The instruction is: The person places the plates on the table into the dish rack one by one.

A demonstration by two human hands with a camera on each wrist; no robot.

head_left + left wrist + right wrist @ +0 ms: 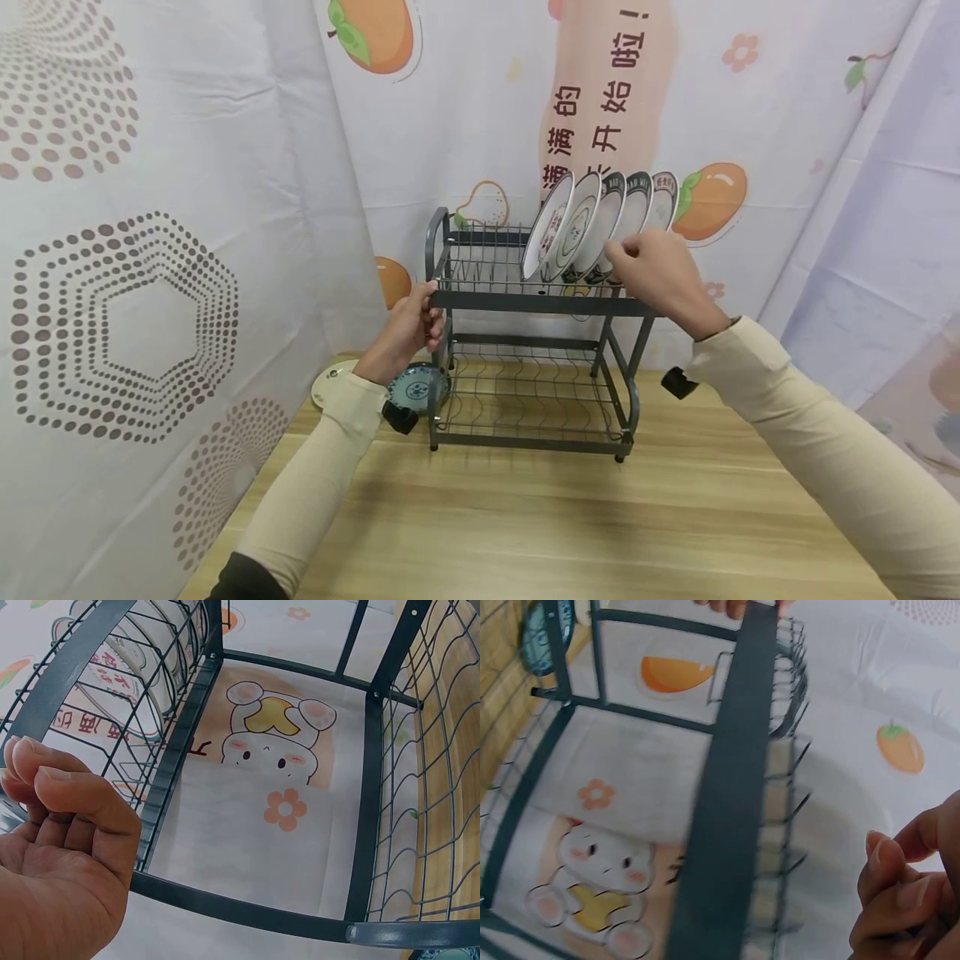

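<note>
A dark grey two-tier dish rack (525,302) stands on the wooden table. Several white plates (542,242) lean in a row in the right half of its upper tier, some with dark green rims. My left hand (408,329) grips the upper tier's front left corner, thumb on top and fingers curled below. Over the front rail, in front of the plates at the right, hovers my right hand (660,271). In the right wrist view the curled fingers (889,881) of that hand hold nothing, apart from the rack's wire prongs.
A blue patterned plate (416,387) and a cream plate (330,385) lie on the table (525,525) left of the rack, partly behind my left forearm. The lower tier (525,404) shows bare wires. Printed curtains (465,100) hang close behind and on both sides.
</note>
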